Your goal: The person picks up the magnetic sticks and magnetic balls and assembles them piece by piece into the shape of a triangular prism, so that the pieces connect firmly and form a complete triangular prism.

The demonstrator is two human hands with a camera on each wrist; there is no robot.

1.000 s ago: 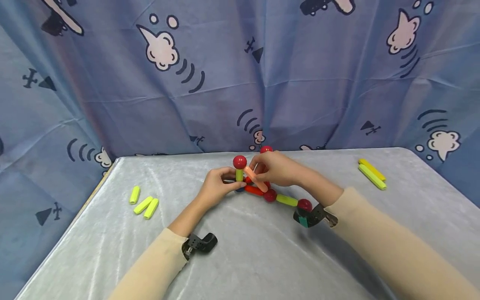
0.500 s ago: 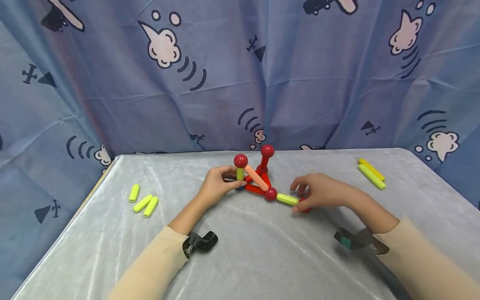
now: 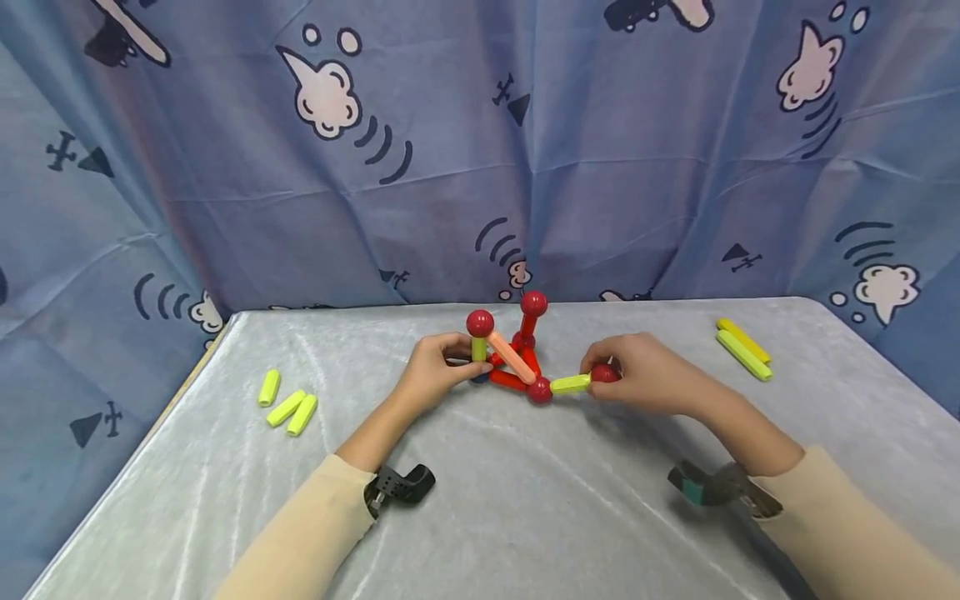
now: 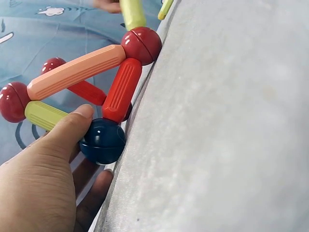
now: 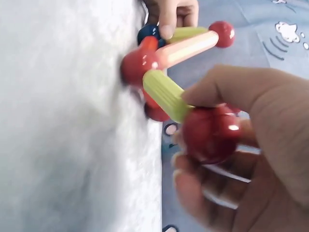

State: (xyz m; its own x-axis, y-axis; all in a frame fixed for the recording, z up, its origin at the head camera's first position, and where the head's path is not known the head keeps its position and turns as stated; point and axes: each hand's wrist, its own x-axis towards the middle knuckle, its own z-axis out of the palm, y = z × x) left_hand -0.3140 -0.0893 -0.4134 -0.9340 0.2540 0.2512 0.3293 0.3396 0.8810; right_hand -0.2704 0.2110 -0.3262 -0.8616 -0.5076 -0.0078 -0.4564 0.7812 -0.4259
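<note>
The frame of rods and balls sits between the fingers of both hands: those of the right hand are curled round the end ball, with a fingertip against the lime rod, a grip that seems meant to steer ball and rod as one. The rod appears tilted, its outer end lifted off the table and its inner end meeting the near ball. The left hand pinches the blue ball where it meets the upright, thumb on the joint, fingers behind and below, probably to keep the frame from shifting. The peach rod slopes from the top ball to the near ball, which likely braces that side. Farther back rises the red post; its foot is partly covered, and how the rods join there is hard to tell. The right wrist view blurs the lower fingers and cuts off most of the left hand. Well outside lie three short rods on the left and two long rods on the right.
</note>
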